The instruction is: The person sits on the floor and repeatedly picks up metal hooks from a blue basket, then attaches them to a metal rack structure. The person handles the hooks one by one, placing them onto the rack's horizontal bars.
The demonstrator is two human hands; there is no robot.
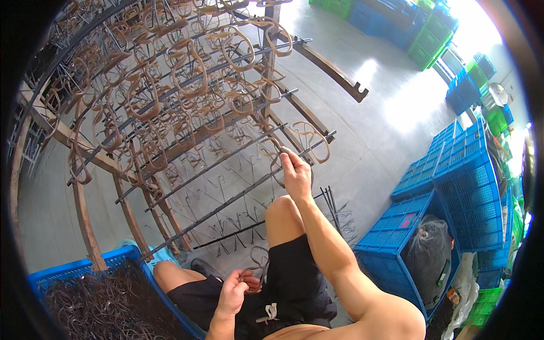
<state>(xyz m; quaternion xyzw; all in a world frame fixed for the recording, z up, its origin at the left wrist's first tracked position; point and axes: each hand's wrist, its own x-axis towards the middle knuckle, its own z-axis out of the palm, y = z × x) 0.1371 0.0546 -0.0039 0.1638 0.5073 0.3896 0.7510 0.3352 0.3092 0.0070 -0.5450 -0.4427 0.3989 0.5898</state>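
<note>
My right hand (296,174) reaches forward with its fingers pinched on a brown loop near the end of a dark rod (243,191) on the rack. Another tan loop (313,143) hangs from the same rod end, just beyond my fingers. Low over my lap, my left hand (231,293) is closed around a small bunch of thin brown loops (249,280). Many similar loops (190,68) hang in rows on the rods farther back. Palm and fingers hide part of what each hand holds.
A rusty metal rack (85,218) carries the rods. At the lower left, a blue crate (126,253) holds a heap of dark strips (99,306). Blue crates (470,181) stack at right, one with a bagged dark bundle (429,249). A notched bar (334,71) juts out.
</note>
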